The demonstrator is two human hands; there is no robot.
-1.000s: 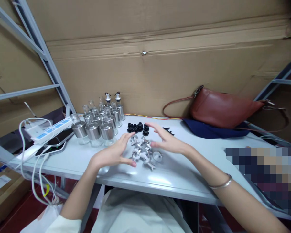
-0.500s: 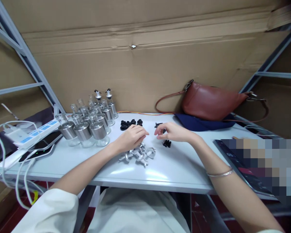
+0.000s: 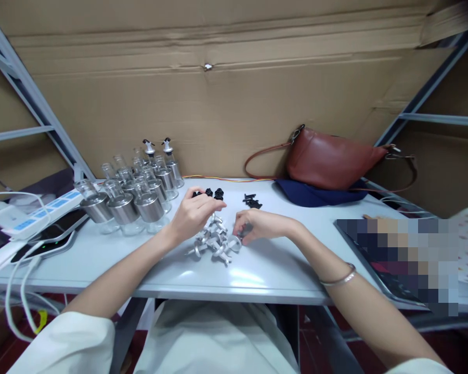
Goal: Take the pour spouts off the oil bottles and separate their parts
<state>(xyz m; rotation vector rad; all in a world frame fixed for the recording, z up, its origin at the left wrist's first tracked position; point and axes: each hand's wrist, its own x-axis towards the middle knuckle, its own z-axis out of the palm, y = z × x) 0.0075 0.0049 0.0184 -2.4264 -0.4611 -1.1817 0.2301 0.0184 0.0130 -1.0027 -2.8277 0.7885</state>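
Observation:
My left hand (image 3: 193, 214) hovers over the near side of a group of black ringed stoppers (image 3: 218, 194), fingers apart and partly bent, with no held object showing. Just below it lies a pile of silver pourer spouts (image 3: 212, 241). My right hand (image 3: 257, 225) is low at the pile's right edge, its fingers curled in close to one silver spout's round disc (image 3: 234, 243). Something greyish shows between those fingers, too unclear to name. Small black pieces (image 3: 252, 201) lie on the table beyond my right hand.
Several glass bottles with steel bands (image 3: 150, 206) stand at the left; two at the back carry pourers. A power strip (image 3: 42, 213) and white cables lie farther left. A brown bag (image 3: 327, 158) rests on dark blue cloth (image 3: 315, 193) at the back right.
My left hand has shifted left and back from the pile toward the black stoppers. My right hand has come down toward the silver spouts, and a small black cluster is now out of sight.

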